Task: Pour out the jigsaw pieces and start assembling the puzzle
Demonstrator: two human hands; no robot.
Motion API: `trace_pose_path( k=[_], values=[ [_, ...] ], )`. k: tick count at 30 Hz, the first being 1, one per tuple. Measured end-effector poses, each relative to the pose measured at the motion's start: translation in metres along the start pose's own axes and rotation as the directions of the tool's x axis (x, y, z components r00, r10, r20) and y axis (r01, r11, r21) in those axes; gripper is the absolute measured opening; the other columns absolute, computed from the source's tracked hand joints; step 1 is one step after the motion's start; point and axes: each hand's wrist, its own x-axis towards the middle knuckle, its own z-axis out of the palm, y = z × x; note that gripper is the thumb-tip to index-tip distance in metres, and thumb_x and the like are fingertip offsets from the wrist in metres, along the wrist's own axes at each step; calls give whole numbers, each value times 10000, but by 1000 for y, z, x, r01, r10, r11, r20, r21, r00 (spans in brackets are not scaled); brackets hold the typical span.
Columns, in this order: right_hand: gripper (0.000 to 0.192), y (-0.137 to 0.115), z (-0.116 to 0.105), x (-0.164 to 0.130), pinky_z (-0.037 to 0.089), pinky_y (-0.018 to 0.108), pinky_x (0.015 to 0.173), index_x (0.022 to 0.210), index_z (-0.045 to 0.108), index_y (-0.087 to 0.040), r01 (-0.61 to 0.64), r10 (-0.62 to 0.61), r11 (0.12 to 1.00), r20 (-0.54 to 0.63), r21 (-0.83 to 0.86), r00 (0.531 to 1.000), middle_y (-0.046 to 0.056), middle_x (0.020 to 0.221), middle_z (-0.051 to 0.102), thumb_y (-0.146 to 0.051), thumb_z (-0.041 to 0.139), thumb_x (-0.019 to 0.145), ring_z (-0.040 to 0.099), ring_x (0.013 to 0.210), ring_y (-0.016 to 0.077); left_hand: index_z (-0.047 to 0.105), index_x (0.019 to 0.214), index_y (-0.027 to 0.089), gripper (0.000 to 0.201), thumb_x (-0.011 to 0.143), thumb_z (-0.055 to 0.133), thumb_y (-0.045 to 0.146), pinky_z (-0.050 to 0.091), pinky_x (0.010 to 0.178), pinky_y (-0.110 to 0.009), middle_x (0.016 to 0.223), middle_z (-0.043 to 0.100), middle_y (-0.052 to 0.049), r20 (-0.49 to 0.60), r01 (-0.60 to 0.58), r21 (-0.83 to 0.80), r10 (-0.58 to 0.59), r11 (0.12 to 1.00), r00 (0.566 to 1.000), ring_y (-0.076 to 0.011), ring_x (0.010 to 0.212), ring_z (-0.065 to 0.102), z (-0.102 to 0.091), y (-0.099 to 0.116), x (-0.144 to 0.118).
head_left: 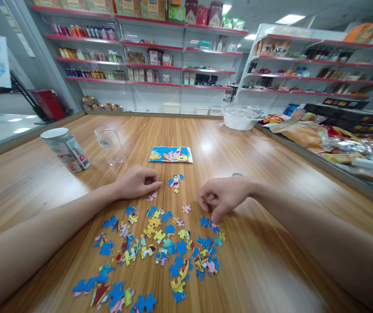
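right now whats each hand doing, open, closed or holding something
Left hand: loosely curled; nothing visible in it, palm hidden.
Right hand: curled, right by a puzzle piece; whether it grips anything cannot be told.

A shop, or a space fitted out like one, is indicated by tiered white shelving edged in red (pixel 150 45), on which small bottles (pixel 91 32), boxes (pixel 154 9) and bagged goods (pixel 274 47) are ranged, with packaged goods (pixel 304 132) heaped at right, all lit by ceiling lights (pixel 290 19).
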Motion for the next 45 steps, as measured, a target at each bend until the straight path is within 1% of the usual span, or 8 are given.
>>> trace_pose_path(
  k=[2,6,10,14,18,22,37,45],
  values=[
    [195,-3,8,5,275,174,438,826,636,-129,87,-87,996,-114,-13,990,-113,472,426,-267,759,763,366,432,42,528,610,145,345,883,562,353,290,519,-197,556,495,32,2,1,-5,-1,1000,1000,-79,521,406,-1,1,0],
    [129,-13,27,17,278,170,449,885,698,-131,240,-292,954,-384,-179,876,-100,511,398,-241,700,818,347,456,44,514,602,145,352,881,563,355,286,522,-202,548,484,34,2,-4,-3,4,1000,1000,-79,518,397,-1,2,1],
    [106,-24,34,16,295,178,456,831,727,-125,348,-403,911,-295,-222,866,-68,550,490,-228,721,807,364,467,45,509,604,145,354,881,568,356,286,521,-202,553,487,35,-6,-15,5,15,1000,1000,-78,521,400,-1,1,0],
    [82,-38,30,4,333,171,485,817,734,-150,310,-329,921,-45,-237,943,-47,627,597,-222,754,783,452,515,55,523,604,143,354,885,563,353,291,516,-197,555,500,33,-5,-13,0,13,1000,1000,-76,521,410,-1,1,0],
    [203,-55,32,-5,319,181,510,884,729,-169,218,-216,903,48,-371,975,-34,680,615,-268,800,722,494,573,75,543,607,141,359,887,563,365,288,512,-195,543,499,37,1,-7,-13,7,1000,1000,-75,512,413,-1,1,0],
    [326,-65,38,-7,280,203,514,988,718,-194,162,-138,873,86,-460,987,-19,740,642,-376,788,726,499,600,96,551,608,140,361,887,564,369,291,519,-197,542,503,38,3,1,-16,-1,1000,1000,-76,514,419,-1,0,0],
    [238,-72,47,-10,248,221,479,926,737,-228,101,-82,828,60,-551,995,-33,673,636,-404,741,766,429,562,104,531,620,137,355,885,574,369,272,526,-195,562,485,38,0,6,-7,-6,1000,1000,-72,530,404,2,0,0],
    [200,-72,46,-8,259,194,461,851,729,-201,65,-29,876,83,-478,996,-58,639,591,-338,788,718,428,527,73,558,638,130,320,857,601,359,291,517,-184,560,503,34,41,3,-125,2,992,999,-70,524,417,-4,2,0]
  ],
)
